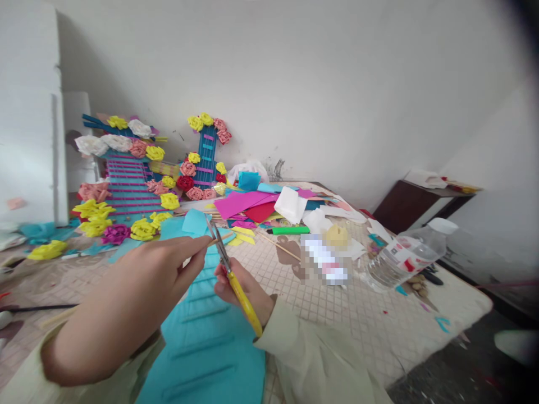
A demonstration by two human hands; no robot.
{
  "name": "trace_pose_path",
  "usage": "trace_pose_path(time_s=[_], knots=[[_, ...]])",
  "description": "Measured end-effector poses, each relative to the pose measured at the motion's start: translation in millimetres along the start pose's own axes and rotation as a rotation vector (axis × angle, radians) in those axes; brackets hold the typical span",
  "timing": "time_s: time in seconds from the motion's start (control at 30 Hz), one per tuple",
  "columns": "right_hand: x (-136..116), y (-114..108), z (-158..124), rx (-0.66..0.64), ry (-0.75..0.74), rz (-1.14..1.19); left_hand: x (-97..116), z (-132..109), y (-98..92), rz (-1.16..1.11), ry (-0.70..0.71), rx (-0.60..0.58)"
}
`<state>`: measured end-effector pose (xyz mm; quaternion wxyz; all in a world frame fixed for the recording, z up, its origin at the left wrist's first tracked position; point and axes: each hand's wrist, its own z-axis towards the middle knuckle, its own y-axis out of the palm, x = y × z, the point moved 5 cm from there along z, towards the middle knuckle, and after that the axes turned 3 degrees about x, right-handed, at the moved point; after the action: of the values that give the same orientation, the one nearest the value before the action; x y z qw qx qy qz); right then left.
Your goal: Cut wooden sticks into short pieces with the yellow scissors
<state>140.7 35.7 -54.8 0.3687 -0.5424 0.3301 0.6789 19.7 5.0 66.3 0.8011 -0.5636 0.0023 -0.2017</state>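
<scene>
My right hand [248, 292] grips a pair of scissors [239, 296] with yellow handles, its blades pointing up and away and slightly apart. Pinched between the fingers of my left hand [168, 266] is a thin wooden stick [228, 236], which crosses the scissor blades. Whether the blades touch the stick, I cannot tell. Under both hands lies a long turquoise piece [202, 359] with several raised strips of the same colour across it.
Behind stand two blue boards [130, 188] trimmed with paper flowers. Coloured paper sheets [240, 203], a green marker [290, 230] and another stick [280, 247] lie beyond my right hand. A water bottle [400, 258] leans at the right, near the table's edge.
</scene>
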Motion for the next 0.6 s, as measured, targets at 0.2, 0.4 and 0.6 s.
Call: trace_pose_path(time_s=[0.2,0.4,0.6], knots=[[2.1,-3.8,-0.9,0.025,-0.031,-0.084,4.6,1.6,0.2,0.008,0.049,0.005],[12.0,-5.4,-2.4,0.063,-0.04,-0.119,9.6,-1.8,-0.5,0.173,0.093,0.089],[11.8,-6.0,0.1,0.119,-0.005,-0.144,13.5,0.4,3.6,0.47,0.068,0.017]])
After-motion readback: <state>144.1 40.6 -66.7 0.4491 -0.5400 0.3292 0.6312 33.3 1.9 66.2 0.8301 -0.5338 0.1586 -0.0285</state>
